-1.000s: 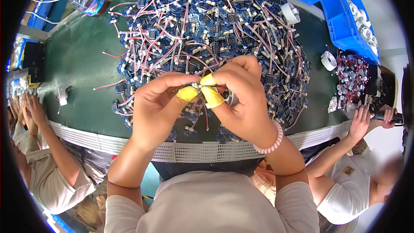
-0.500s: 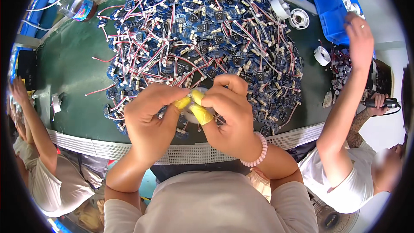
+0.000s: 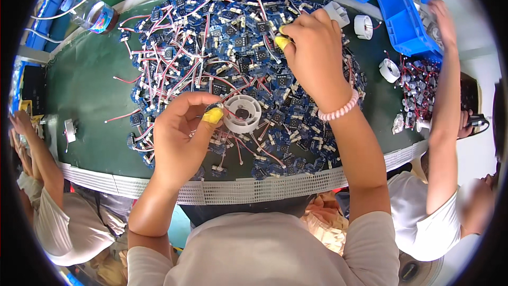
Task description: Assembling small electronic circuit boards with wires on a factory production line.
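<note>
My left hand (image 3: pixel 182 140), a yellow cover on its thumb, pinches a small dark part with a wire (image 3: pixel 214 107), which looks like a circuit board but is mostly hidden by the fingers. Right beside those fingertips is a round white plastic housing (image 3: pixel 257 112), a dark piece at its centre; whether the hand also touches it I cannot tell. Farther off to the right, my right hand (image 3: pixel 317 55) reaches over a heap of blue circuit boards (image 3: pixel 241 39) with red and white cables. Its yellow-covered thumb and finger are drawn together at a board; anything between them is too small to make out.
White round housings (image 3: pixel 363 27) lie right of the heap, one nearer (image 3: pixel 389 70). Blue bins (image 3: pixel 405 24) stand at the back right. A bottle (image 3: pixel 99 17) is at the far left. Co-workers' arms (image 3: pixel 443 90) come in on both sides. A white perforated strip (image 3: pixel 243 193) edges the table.
My hands, together at the housing before, have parted. The right one has moved up and right over the heap; the left stays by the housing. The right-hand co-worker's arm has shifted.
</note>
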`<action>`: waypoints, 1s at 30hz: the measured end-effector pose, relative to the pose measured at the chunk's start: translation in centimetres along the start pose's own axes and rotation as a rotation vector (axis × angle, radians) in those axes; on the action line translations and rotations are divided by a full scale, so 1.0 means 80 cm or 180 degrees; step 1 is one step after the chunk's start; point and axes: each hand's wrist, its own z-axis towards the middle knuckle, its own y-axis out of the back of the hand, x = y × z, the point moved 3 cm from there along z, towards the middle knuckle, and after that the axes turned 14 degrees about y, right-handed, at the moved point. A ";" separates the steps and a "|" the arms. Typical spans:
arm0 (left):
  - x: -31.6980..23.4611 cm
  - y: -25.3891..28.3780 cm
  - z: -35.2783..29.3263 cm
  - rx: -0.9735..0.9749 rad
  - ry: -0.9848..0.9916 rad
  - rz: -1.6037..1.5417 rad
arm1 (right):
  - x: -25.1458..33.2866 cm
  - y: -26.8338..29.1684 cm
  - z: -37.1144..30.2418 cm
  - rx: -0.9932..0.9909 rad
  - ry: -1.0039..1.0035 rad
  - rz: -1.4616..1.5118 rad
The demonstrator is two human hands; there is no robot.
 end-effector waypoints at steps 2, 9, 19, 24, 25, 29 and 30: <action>0.002 0.004 0.000 0.0060 0.0078 -0.0159 | 0.004 0.003 0.004 0.0164 0.0117 -0.0126; 0.007 0.012 0.002 0.0246 0.0152 -0.0414 | 0.006 0.003 -0.007 0.0001 0.0622 -0.0325; 0.015 0.015 0.000 0.0274 0.0120 -0.0667 | -0.017 0.028 -0.020 -0.0643 0.0024 0.1152; 0.016 0.012 0.002 0.0324 0.0119 -0.0635 | -0.005 0.018 -0.011 -0.0469 0.0318 0.0685; 0.016 0.012 0.002 0.0327 0.0119 -0.0633 | 0.002 0.022 -0.007 0.0118 0.0322 0.0087; 0.020 0.016 0.002 0.0307 0.0051 -0.0669 | -0.009 0.009 -0.006 0.0366 0.0458 0.0062; 0.022 0.018 0.001 0.0273 0.0027 -0.0651 | -0.012 0.013 -0.008 0.0108 0.0304 0.0550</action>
